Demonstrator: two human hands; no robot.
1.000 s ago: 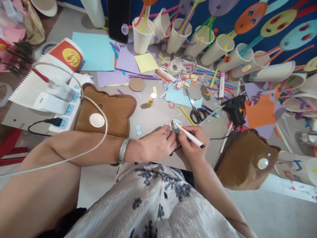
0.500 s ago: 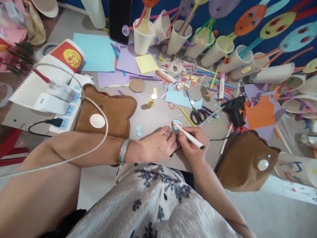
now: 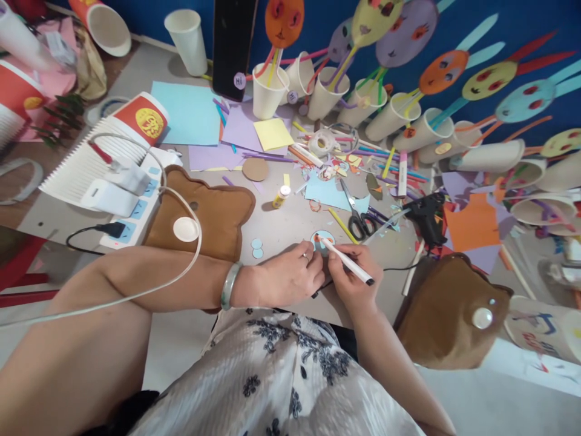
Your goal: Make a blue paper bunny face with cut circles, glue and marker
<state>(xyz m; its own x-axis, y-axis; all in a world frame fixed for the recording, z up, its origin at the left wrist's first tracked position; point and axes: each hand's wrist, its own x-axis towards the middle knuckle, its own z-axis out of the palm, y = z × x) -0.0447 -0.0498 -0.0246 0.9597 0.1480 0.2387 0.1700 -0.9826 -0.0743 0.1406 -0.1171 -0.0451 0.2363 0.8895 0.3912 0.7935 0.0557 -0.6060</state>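
Note:
In my right hand (image 3: 356, 275) is a white marker (image 3: 349, 264) with a black end, its tip down on a small light blue paper oval (image 3: 327, 234) that bears orange-red spots. My left hand (image 3: 290, 275), with a ring and a bangle, lies curled at the oval's left edge; its fingertips hold the paper against the table and are partly hidden. Left of that hand lie two small joined blue paper circles (image 3: 257, 248). Behind the hands are a small glue bottle (image 3: 281, 197), black-handled scissors (image 3: 361, 223) and a yellow stick (image 3: 342, 225).
Brown cushions lie left (image 3: 213, 212) and right (image 3: 447, 315). A power strip (image 3: 131, 212) with a white cable is at left, a black glue gun (image 3: 426, 218) at right. Paper cups (image 3: 270, 91) with paper faces line the back, before scattered scraps and coloured sheets (image 3: 186, 115).
The view has tilted up slightly, showing more of the cups and faces at the back. Both hands keep their places at the oval, the marker tip still on it.

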